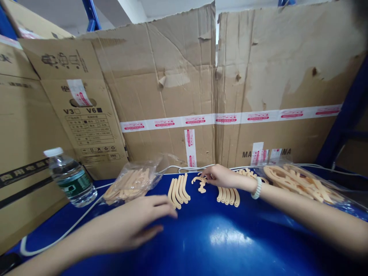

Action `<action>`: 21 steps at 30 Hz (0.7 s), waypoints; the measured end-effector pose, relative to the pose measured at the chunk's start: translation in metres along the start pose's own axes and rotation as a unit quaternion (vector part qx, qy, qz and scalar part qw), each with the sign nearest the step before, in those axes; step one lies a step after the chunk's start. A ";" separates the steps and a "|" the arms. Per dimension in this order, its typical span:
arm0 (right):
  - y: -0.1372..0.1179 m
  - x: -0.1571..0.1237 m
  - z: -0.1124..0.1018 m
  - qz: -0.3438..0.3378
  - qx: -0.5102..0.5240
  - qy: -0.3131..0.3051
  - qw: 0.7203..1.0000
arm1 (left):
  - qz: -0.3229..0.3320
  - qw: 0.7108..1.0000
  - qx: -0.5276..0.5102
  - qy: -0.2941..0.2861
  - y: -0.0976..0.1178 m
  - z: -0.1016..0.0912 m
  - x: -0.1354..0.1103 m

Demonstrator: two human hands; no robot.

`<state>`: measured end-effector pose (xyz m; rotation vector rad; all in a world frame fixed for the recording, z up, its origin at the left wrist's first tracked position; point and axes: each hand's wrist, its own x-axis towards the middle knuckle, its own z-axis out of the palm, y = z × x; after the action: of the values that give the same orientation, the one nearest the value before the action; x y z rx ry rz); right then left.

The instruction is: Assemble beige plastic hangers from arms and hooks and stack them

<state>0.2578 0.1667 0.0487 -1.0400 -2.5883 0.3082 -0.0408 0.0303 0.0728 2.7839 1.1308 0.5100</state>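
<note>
Over the blue table (198,245), my left hand (140,220) hangs with its fingers apart and nothing in them. Just beyond its fingertips lies a row of curved light wooden strips (179,191). My right hand (220,176) reaches farther out, its fingers bent down and closed at small hook-shaped wooden pieces (202,186). Its fingertips partly cover these pieces. Below my right wrist, a second row of curved wooden strips (228,195) is partly hidden by the hand. More small wooden pieces (248,173) lie behind that forearm.
A clear bag of wooden parts (130,182) lies at left, beside a water bottle (71,178). Another bag with larger wooden parts (301,182) is at right. Cardboard sheets (169,96) wall the back, and a white cable (66,232) crosses the left side.
</note>
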 end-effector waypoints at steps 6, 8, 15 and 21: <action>0.000 0.000 0.007 -0.005 -0.047 -0.012 0.999 | -0.054 0.992 0.101 -0.061 -0.008 0.043 0.032; 0.001 -0.001 0.010 -0.008 -0.050 -0.015 0.999 | -0.062 0.992 0.092 -0.058 -0.011 0.050 0.035; 0.002 -0.004 0.021 -0.008 -0.032 0.001 0.999 | -0.060 0.997 0.030 -0.032 -0.024 0.055 0.037; 0.006 -0.002 0.024 -0.007 0.009 0.030 0.999 | -0.061 0.998 0.000 -0.019 -0.031 0.062 0.035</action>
<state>0.2536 0.1676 0.0241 -1.0089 -2.5336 0.2912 -0.0167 0.0795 0.0179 2.6906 1.2811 0.4437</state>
